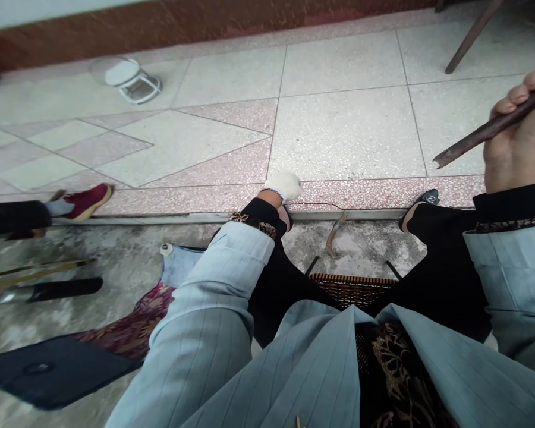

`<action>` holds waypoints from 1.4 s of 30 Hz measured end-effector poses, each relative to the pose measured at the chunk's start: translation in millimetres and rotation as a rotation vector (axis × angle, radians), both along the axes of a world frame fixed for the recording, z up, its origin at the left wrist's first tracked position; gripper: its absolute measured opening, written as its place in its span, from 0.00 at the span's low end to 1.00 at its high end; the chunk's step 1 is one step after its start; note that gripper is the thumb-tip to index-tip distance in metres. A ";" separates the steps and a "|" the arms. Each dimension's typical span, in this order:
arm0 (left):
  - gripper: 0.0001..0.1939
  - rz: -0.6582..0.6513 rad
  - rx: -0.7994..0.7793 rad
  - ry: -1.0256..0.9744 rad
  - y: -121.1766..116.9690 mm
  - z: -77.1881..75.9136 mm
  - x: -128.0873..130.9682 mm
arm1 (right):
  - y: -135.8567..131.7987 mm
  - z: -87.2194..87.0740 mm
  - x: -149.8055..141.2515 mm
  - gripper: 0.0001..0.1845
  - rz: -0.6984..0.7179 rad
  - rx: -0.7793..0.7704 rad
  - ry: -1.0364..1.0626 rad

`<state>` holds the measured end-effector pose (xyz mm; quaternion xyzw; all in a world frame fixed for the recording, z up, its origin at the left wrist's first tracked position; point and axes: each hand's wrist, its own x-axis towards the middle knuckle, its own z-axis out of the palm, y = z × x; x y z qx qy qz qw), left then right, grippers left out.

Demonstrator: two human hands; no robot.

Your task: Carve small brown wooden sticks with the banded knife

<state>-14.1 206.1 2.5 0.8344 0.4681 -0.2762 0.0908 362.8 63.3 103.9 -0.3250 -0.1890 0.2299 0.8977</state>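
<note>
My right hand (521,134) is raised at the right edge, bare, its fingers wrapped round a thin dark brown strip (481,134) whose ragged end points left and down. My left hand (285,184) wears a white glove and rests out past my left knee, near the edge of the tiled floor; its fingers are curled under and I cannot see anything in them. A curved brown tool (334,235) lies on the concrete between my legs, just right of the gloved hand. A woven cane seat (352,288) shows under me.
A long knife with a dark handle (49,289) and thin sticks (35,270) lie on the concrete at left, beside patterned cloth (138,321) and a dark flat piece (49,368). Another person's red shoe (87,201) pokes in at left. A white stand (131,80) sits far back.
</note>
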 end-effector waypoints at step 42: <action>0.17 -0.401 -0.182 -0.638 -59.2 13.8 63.1 | 6.1 -57.2 -105.4 0.19 0.882 -0.871 -0.574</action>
